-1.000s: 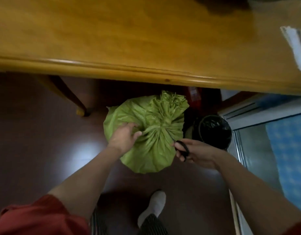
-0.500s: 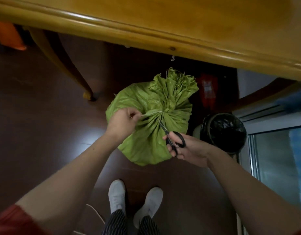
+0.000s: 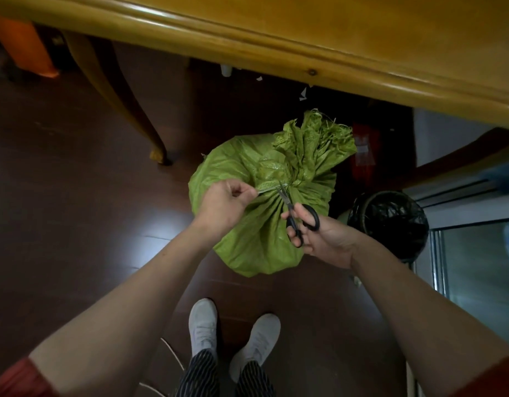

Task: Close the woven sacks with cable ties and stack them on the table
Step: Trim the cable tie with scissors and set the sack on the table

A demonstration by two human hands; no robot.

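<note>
Now scissors point(image 3: 289, 207) closer, blades at cable tie point(image 3: 267, 190)

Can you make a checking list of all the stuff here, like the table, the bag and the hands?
Surface: wooden table edge above; dark floor below.
Job's things: green sack stands on the floor, neck gathered; cable tie tail sticks out sideways.
Clutter: pale scraps under the table.
Hands: left hand pinches the tie tail; right hand holds scissors, blades at the tie.
Cables: thin pale cord by the shoes.
Surroundings: black bin beside the sack.
</note>
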